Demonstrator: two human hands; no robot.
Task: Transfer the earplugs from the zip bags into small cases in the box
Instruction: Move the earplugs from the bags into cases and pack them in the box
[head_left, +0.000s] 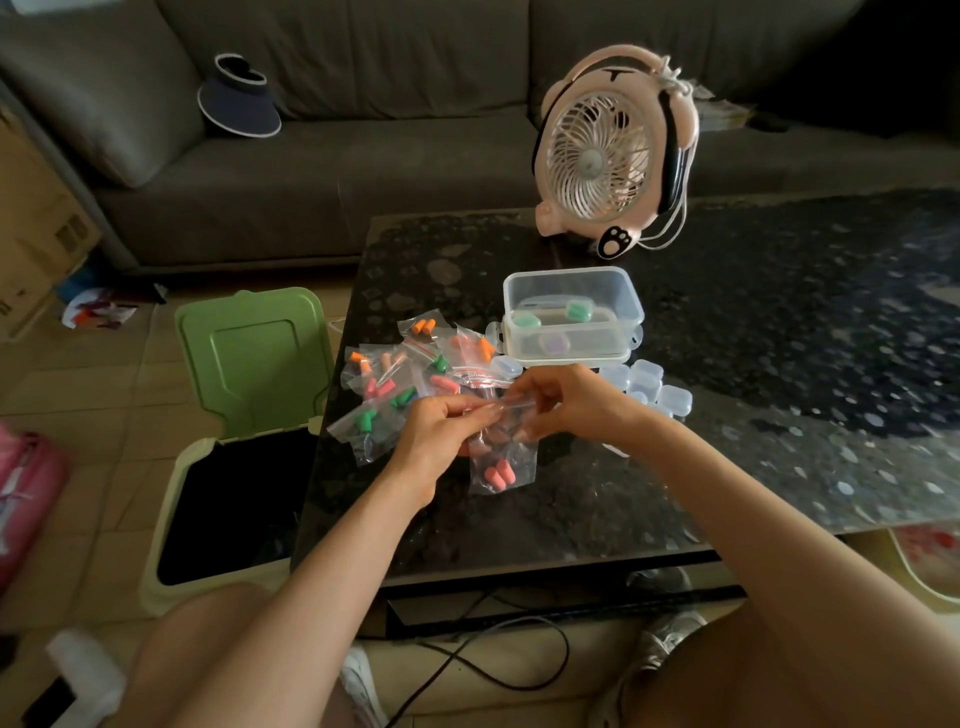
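Both hands hold one clear zip bag (503, 470) by its top edge above the dark table; pink earplugs sit at its bottom. My left hand (441, 441) pinches the left side of the opening and my right hand (558, 402) pinches the right side. Several more zip bags (400, 364) with orange, pink and green earplugs lie in a heap just beyond my hands. A clear plastic box (571, 312) behind them holds three small coloured cases. Several empty clear small cases (649, 387) lie to the right of my right hand.
A pink desk fan (608, 156) stands at the back of the marble-patterned table (779, 364). A green bin (223, 493) with its lid up stands on the floor at the table's left. A grey sofa with a visor cap is behind. Cables run under the table.
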